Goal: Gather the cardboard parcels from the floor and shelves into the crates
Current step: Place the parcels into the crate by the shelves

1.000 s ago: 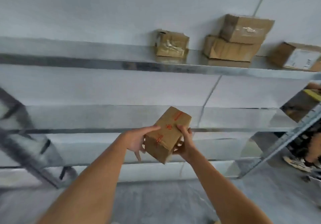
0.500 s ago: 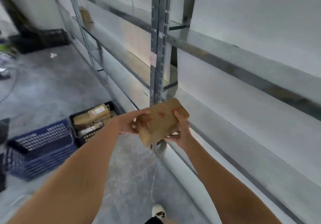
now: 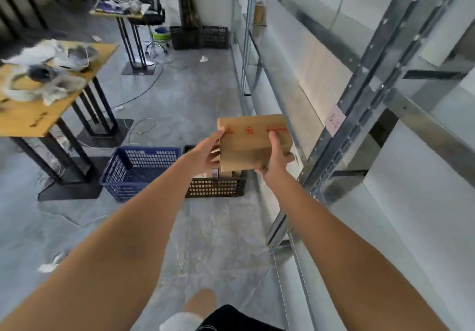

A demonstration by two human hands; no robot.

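I can't read the parcel's [image 3: 253, 143] red print, and it hides most of the black crate's [image 3: 215, 187] contents.

single head-worn wide-angle view, looking forward and down along the aisle, shelving rack [image 3: 365, 104] running up the right, blue crate [image 3: 138, 171] and black crate [image 3: 216, 187] lying ahead on the floor, both forearms reaching in close from below

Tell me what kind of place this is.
Probably a stockroom or workshop: metal shelving lines the wall, plastic crates sit on a concrete floor, and cluttered worktables stand opposite.
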